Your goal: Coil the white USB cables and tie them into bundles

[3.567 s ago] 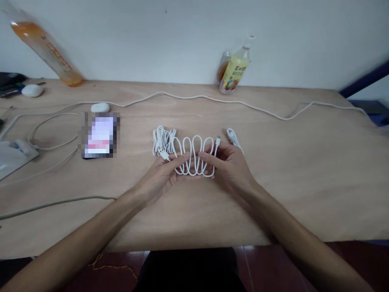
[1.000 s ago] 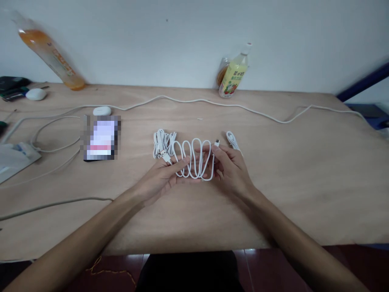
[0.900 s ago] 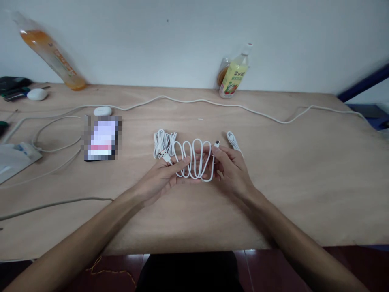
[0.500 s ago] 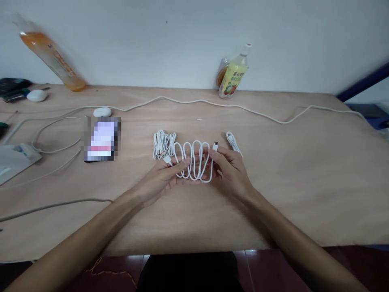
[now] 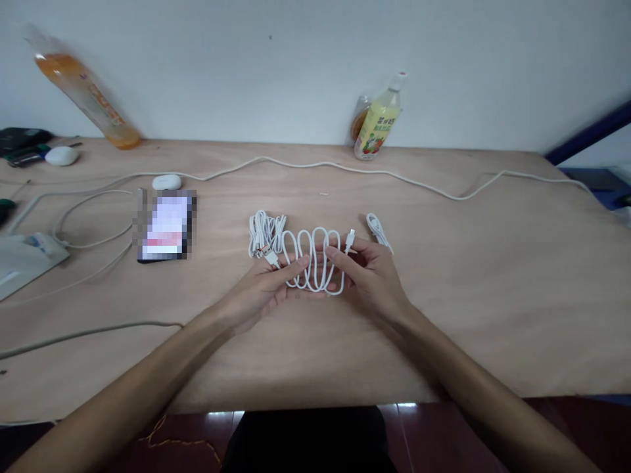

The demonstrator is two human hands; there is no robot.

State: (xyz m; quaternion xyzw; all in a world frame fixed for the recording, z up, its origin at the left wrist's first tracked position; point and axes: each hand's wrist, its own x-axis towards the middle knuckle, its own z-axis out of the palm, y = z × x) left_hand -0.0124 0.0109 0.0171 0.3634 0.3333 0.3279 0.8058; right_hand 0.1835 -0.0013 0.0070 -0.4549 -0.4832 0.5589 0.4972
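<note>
A white USB cable (image 5: 318,263) lies in several side-by-side loops across my fingers, just above the table. My left hand (image 5: 269,282) is closed on its left loops, thumb on top. At that side the cable's larger plug (image 5: 271,258) sticks out past the thumb. My right hand (image 5: 374,272) pinches the right loops between thumb and fingers, and the small plug (image 5: 350,236) stands up beside its index finger. Behind my left hand is a bundle of white cables (image 5: 265,230). Beyond my right hand lies a small coiled white cable (image 5: 377,230).
On the left are a phone (image 5: 167,223) with a blurred screen and a white earbud case (image 5: 166,182). A long white cord (image 5: 300,164) crosses the table's back. An orange drink bottle (image 5: 89,102) and a yellow drink bottle (image 5: 378,125) stand by the wall.
My right thumb has slid left, off the small plug and onto the loops. The plug now shows in full, while my left hand keeps its place.
</note>
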